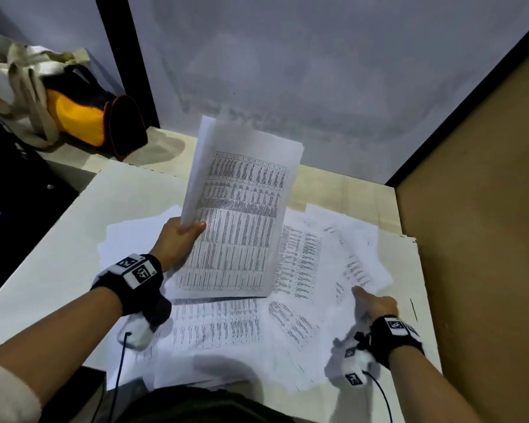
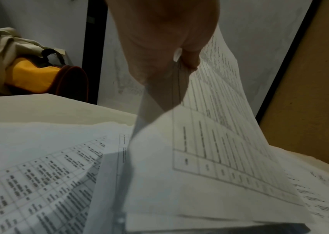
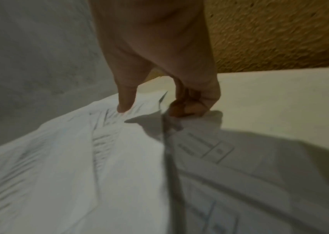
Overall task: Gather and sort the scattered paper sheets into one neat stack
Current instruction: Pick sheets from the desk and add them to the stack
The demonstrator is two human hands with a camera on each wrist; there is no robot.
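Sheets (image 1: 239,215) in left hand (image 1: 177,239), lifted

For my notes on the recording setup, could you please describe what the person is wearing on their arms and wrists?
Each forearm is bare. The left wrist and right wrist each carry a black strap with white tags printed in black square-code markers. A white camera unit hangs under each, trailing a thin dark cable. A cream sleeve cuff shows at the left elbow.

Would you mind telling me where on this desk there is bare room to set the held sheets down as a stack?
The left hand grips the held sheets. Bare desk lies to its left, between the scattered sheets and the desk's left edge, and a narrower strip lies near the brown partition. The middle, where the right hand works, is crowded.
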